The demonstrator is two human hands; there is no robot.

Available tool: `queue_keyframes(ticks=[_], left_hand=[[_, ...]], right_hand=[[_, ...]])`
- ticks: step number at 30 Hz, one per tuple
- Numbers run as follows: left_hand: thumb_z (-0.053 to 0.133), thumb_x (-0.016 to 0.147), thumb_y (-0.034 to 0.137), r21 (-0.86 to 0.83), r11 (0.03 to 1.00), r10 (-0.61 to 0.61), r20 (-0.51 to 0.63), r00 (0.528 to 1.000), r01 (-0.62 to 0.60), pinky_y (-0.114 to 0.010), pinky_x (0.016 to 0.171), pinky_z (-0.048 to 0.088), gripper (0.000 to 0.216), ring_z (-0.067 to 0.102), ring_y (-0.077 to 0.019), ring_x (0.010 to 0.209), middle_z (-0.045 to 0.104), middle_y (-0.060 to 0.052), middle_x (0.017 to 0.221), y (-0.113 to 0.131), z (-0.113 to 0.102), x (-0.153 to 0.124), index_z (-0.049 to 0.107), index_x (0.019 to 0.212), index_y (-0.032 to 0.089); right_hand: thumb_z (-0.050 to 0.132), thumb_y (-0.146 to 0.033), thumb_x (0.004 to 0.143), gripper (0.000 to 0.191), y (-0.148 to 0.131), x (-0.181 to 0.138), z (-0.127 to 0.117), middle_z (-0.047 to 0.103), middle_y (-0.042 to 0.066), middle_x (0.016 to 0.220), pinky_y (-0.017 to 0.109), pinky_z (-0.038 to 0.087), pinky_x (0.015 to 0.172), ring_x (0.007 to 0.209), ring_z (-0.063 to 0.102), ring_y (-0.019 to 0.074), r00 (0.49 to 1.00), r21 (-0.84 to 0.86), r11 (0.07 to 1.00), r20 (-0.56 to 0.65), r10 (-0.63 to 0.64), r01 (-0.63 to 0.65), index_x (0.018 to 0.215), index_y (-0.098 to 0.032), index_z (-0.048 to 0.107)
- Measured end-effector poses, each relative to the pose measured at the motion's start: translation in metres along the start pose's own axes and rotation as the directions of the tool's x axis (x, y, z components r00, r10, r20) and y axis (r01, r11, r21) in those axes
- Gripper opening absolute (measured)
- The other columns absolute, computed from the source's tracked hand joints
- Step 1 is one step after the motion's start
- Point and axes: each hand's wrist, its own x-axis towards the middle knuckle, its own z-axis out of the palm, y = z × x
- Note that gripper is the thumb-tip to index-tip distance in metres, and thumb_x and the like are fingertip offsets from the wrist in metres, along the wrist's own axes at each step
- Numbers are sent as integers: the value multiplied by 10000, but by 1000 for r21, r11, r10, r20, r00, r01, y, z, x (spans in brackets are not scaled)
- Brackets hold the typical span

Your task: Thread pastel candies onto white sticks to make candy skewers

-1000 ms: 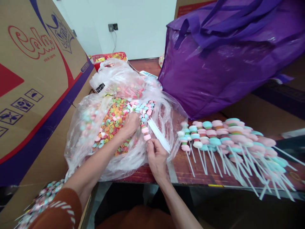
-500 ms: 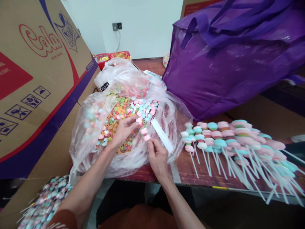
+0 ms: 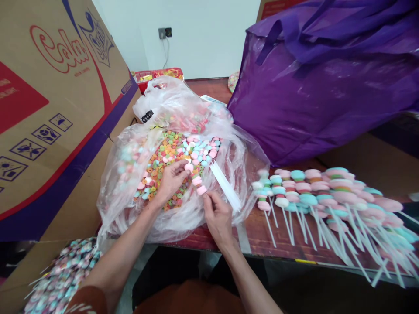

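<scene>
My left hand [image 3: 173, 181] pinches a round pink marshmallow [image 3: 189, 167] between thumb and fingertips. Just below it, my right hand [image 3: 218, 214] grips the lower end of a candy skewer [image 3: 199, 185], its stick mostly hidden by the fingers. Pink marshmallows with a darker piece between them are threaded on it. Both hands are over an open clear plastic bag [image 3: 157, 229]. Inside lie small ring-shaped gummies [image 3: 172, 146] in orange, green and red, and pink, blue and white marshmallows [image 3: 204, 150]. A bundle of white sticks [image 3: 225, 187] rests on the bag beside my right hand.
Finished-looking marshmallow skewers [image 3: 307, 187] are piled along the table's [image 3: 258, 231] right side. Behind them stands a large purple bag [image 3: 314, 91]. A printed cardboard box [image 3: 75, 109] rises at left, with many wrapped candies [image 3: 65, 270] below. A red basket [image 3: 142, 85] sits at the back.
The view has turned slightly left, so the surroundings appear farther right. Both hands keep nearly the same pose, the left still pinching the pink marshmallow close to the skewer.
</scene>
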Motion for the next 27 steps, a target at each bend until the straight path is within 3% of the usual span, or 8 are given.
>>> queue_keyframes(ticks=[9, 17, 23, 27], left_hand=[[680, 759, 158, 190, 970, 150, 8, 989, -149, -251, 709, 541, 244, 652, -140, 770, 710, -55, 925, -10, 0, -2, 757, 990, 150], [614, 833, 104, 456, 845, 304, 23, 952, -280, -258, 781, 502, 253, 644, -147, 827, 700, -45, 910, 0, 11, -19, 769, 1016, 186], [555, 906, 175, 501, 813, 307, 64, 950, -296, -254, 733, 483, 272, 631, -154, 805, 690, -55, 918, 3, 14, -30, 768, 1072, 211], [503, 925, 168, 457, 830, 292, 130, 947, -319, -279, 833, 508, 326, 656, -175, 937, 708, -75, 1046, -1, 13, -32, 747, 1134, 216]], right_hand=[[470, -240, 959, 295, -5, 2, -1, 375, -76, 554, 222, 276, 519, 490, 354, 76, 1000, -95, 995, 18, -25, 26, 679, -180, 542], [450, -255, 960, 312, -6, 2, 4, 363, -75, 551, 228, 269, 504, 487, 340, 81, 1000, -94, 995, -1, 16, -16, 661, -189, 506], [450, -261, 965, 302, -7, 1, 4, 382, -68, 558, 239, 278, 515, 504, 346, 93, 1000, -90, 996, 0, 0, 0, 680, -194, 523], [438, -262, 970, 304, -8, 2, 4, 404, -65, 560, 246, 277, 519, 501, 346, 97, 1000, -93, 996, 0, -2, 2, 686, -199, 523]])
